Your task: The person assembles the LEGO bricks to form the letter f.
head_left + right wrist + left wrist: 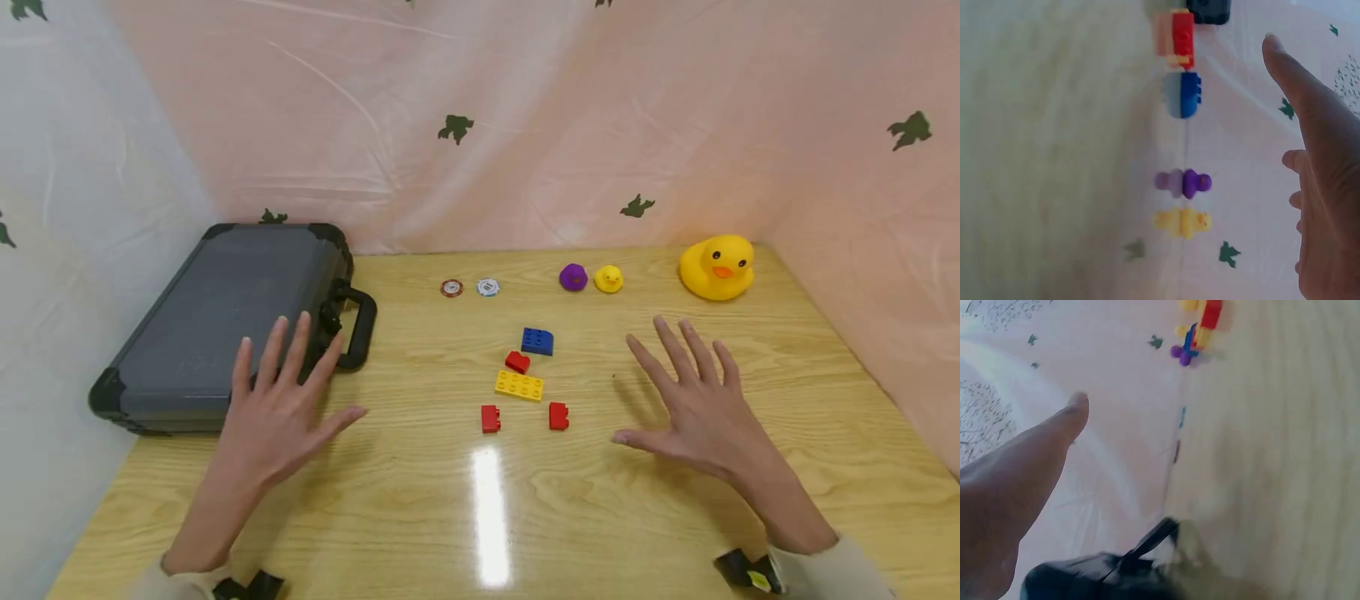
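Note:
My left hand is spread with straight fingers, overlapping the front right part of a grey case in the head view; nothing is in it. On the right, my other hand is likewise spread, holding nothing. Between the hands lie toy bricks: a blue brick, a small red brick, a yellow brick and two more red bricks, one on the left and one on the right. The left wrist view shows the case's black handle beneath the thumb.
Along the back lie a red-rimmed poker chip, a white and blue chip, a purple rubber duck and a small yellow duck. A large yellow duck stands at the back right. Pinkish sheeting rises behind the wooden table.

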Demonstrator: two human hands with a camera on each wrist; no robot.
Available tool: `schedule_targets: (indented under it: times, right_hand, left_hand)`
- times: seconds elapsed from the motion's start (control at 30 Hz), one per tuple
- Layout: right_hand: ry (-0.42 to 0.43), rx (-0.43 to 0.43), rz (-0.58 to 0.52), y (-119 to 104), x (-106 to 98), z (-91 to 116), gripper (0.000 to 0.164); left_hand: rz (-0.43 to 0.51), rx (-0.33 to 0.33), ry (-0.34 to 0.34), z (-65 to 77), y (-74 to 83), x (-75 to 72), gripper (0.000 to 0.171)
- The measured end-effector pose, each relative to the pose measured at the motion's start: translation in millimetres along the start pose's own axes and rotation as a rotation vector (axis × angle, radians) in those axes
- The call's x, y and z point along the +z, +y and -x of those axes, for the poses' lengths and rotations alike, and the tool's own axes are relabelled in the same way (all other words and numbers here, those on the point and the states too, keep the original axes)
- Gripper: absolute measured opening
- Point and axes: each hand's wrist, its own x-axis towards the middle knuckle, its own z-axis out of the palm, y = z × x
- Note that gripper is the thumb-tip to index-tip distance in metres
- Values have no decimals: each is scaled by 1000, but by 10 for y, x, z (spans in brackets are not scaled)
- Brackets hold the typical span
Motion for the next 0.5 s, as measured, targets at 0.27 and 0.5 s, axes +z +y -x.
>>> schedule_targets:
  times: [0.27,0.5]
  right_hand:
    - [-117,-96,-238,-159,167,-105,97]
    - [-125,-111,-430,-255,373,-176,67]
  left_hand:
    - [150,103,-37,-133,371,342,91]
    - [391,65,-200,-269,724,554,77]
